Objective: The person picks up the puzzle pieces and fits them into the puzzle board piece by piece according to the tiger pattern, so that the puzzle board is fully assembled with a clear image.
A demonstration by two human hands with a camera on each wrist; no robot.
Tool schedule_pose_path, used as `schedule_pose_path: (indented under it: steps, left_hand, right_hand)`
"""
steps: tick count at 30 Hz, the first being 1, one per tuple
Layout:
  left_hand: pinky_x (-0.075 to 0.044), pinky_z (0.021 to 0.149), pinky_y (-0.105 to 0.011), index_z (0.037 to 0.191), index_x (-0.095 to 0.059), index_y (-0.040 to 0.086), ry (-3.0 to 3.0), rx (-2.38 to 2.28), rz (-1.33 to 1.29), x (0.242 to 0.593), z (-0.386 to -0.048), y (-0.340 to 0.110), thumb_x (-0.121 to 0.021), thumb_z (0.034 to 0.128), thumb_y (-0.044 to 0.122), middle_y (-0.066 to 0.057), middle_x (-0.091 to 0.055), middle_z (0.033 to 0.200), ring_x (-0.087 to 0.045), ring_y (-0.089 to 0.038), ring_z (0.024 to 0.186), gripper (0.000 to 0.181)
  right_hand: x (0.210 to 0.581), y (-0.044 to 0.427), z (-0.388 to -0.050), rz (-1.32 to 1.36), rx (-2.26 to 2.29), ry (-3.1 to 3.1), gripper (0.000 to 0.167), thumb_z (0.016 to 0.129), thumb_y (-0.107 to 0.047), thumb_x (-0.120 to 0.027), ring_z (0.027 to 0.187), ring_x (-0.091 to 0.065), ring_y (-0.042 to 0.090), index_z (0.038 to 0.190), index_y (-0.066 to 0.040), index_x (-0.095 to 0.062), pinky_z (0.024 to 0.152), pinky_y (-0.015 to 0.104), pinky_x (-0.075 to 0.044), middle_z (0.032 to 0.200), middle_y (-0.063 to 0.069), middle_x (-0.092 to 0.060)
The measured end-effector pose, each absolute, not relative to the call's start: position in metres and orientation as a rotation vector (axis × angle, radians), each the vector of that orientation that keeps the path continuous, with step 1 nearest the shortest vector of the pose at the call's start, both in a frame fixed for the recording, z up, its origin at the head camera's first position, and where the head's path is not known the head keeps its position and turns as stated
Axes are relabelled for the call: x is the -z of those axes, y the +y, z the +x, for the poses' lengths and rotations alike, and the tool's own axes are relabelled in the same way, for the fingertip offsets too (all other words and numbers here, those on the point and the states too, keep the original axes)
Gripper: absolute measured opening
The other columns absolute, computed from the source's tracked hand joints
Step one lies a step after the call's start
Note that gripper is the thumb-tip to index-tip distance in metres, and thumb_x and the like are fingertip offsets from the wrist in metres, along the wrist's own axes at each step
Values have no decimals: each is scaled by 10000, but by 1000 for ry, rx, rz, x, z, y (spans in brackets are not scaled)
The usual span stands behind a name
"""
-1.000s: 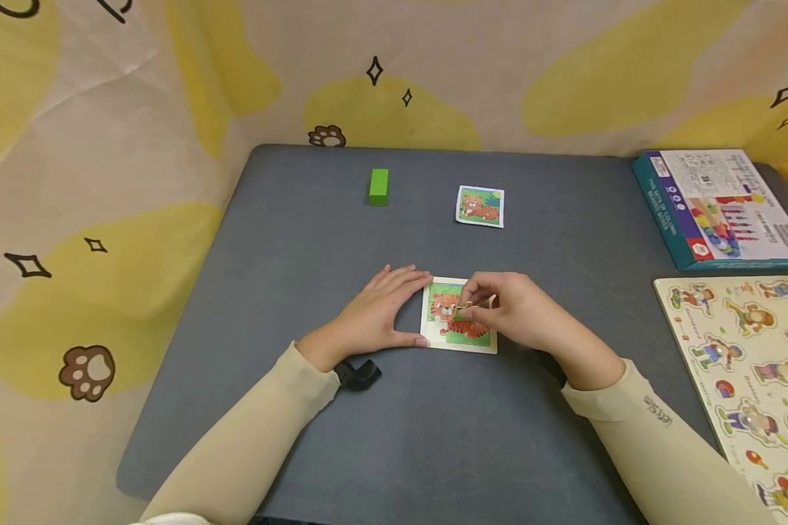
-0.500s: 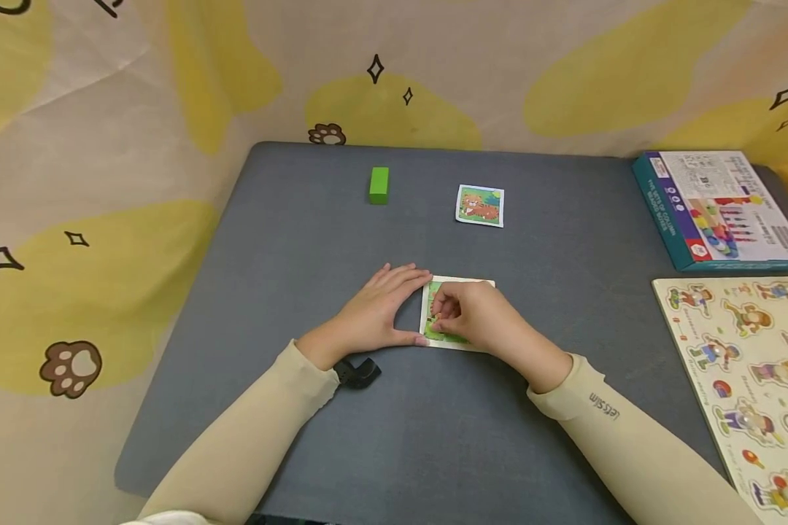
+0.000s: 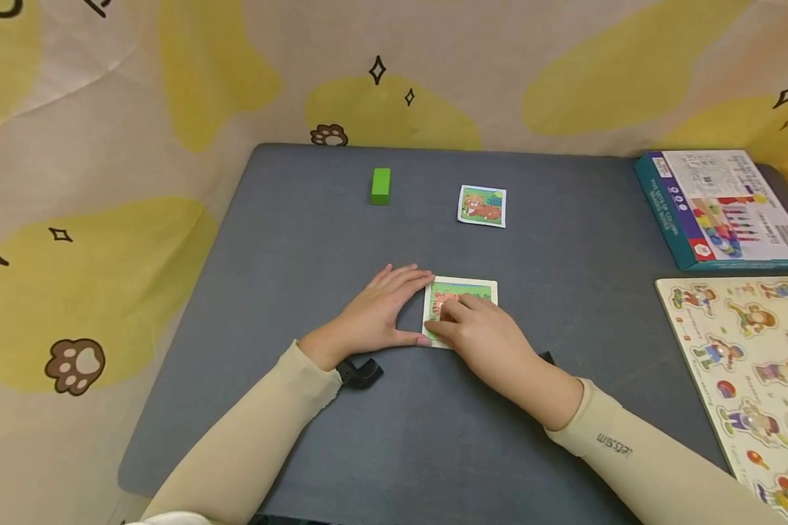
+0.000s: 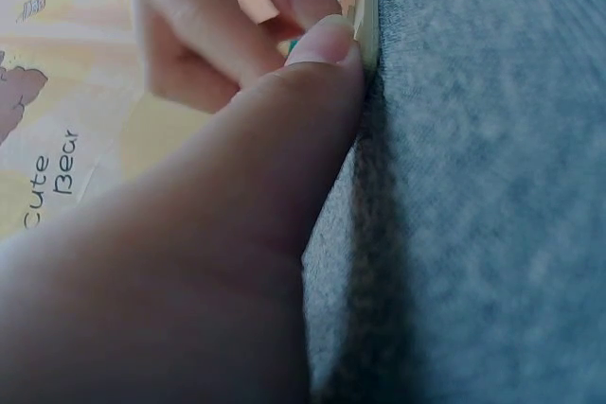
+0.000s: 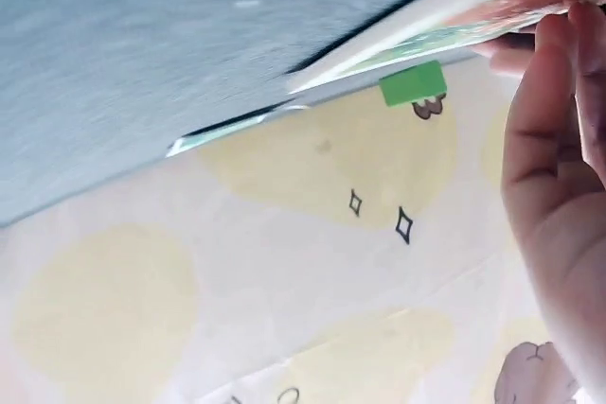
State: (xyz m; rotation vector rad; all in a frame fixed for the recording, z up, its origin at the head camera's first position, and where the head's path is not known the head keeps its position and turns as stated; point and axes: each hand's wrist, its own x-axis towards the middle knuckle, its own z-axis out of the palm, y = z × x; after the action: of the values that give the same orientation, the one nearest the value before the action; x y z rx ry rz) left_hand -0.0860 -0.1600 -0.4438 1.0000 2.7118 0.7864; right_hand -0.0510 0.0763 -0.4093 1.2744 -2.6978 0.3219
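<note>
A small square jigsaw puzzle (image 3: 476,289) with a cream border and an orange tiger on green lies on the grey table. My left hand (image 3: 374,313) rests at its left side, thumb at the lower left corner and fingertips at the upper left one. Over the lower left part of the puzzle is my right hand (image 3: 489,339), fingers bent, thumb and fingertips on a jigsaw piece that they mostly hide. In the left wrist view, the right fingers (image 4: 204,30) are close by the left thumb. A picture card (image 3: 482,205) with a similar tiger lies farther back.
A green block (image 3: 381,186) stands near the table's far edge. At the right are a flat teal and white box (image 3: 729,211) and a large wooden picture board (image 3: 738,379). Patterned cloth (image 3: 427,44) hangs behind and to the left.
My right hand has moved left with a pinched jigsaw piece, from the puzzle's right side to its lower left part, and now lies lower over it. My left hand has stayed in place.
</note>
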Motion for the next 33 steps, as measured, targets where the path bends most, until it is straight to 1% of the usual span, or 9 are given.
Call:
schedule_pose_path:
  steps: [3,8,12,16,20,22,27,29,33]
  left_hand:
    - [-27,1297,-411,1619,-375,102,2715,-776,1001,444,-86,-158,-847,862,517,-40,-382,1643,-220,-225,1575,984]
    - [-31,1298,-411,1616,-380,95,2719,-770,1005,442,-86,-157,-856,858,507,-48,-385,1642,-222,-232,1575,985]
    - [-40,1299,-420,1612,-388,88,2730,-771,997,441,-86,-160,-867,851,493,-61,-394,1639,-232,-246,1573,986]
    - [-55,1299,-436,1606,-397,79,2738,-779,998,440,-86,-162,-875,847,481,-75,-406,1631,-251,-261,1566,983]
    - [-58,1299,-445,1609,-396,86,2729,-779,1004,440,-86,-161,-866,857,483,-76,-401,1633,-250,-260,1566,972]
    - [-52,1298,-450,1608,-417,125,2726,-763,1009,440,-86,-162,-850,870,492,-73,-387,1641,-239,-260,1570,931]
    - [-52,1295,-491,1554,-534,266,2729,-708,1047,441,-85,-161,-804,902,525,-78,-362,1654,-227,-280,1570,751]
    - [-56,1294,-502,1539,-555,287,2731,-692,1058,441,-85,-161,-793,908,535,-81,-359,1656,-228,-287,1570,719]
    - [-49,1295,-494,1543,-552,285,2734,-677,1044,442,-84,-159,-793,904,542,-76,-352,1661,-223,-282,1573,730]
  right_hand:
    - [412,84,-45,1297,-221,-2664,395,834,-19,-846,983,-602,257,1198,-165,-798,843,386,-573,1063,19,-657]
    - [419,90,-33,1286,-141,-2574,381,849,-3,-828,1046,-621,286,1220,-47,-751,898,415,-561,1164,80,-687]
    - [423,85,-26,1246,-146,-2542,373,870,8,-807,1066,-613,303,1234,-10,-728,928,427,-561,1179,108,-666]
    - [425,81,-24,1241,-131,-2548,372,888,-2,-783,1080,-606,292,1253,-10,-713,954,430,-554,1172,103,-652]
    - [425,83,-23,1255,-84,-2562,394,905,-32,-773,1145,-601,289,1292,-13,-699,998,428,-542,1213,108,-651]
    - [426,84,-23,1266,-66,-2568,414,913,-57,-778,1193,-596,298,1316,-17,-692,1030,435,-529,1252,113,-651]
    - [428,87,-22,1280,-61,-2578,458,919,-92,-783,1284,-576,325,1358,-20,-678,1100,458,-490,1336,127,-645]
    - [429,89,-21,1283,-60,-2579,473,915,-94,-786,1288,-572,325,1367,-18,-672,1108,460,-484,1350,129,-642]
    - [430,92,-20,1294,-57,-2562,493,902,-101,-799,1267,-579,313,1372,-23,-670,1104,458,-487,1354,122,-650]
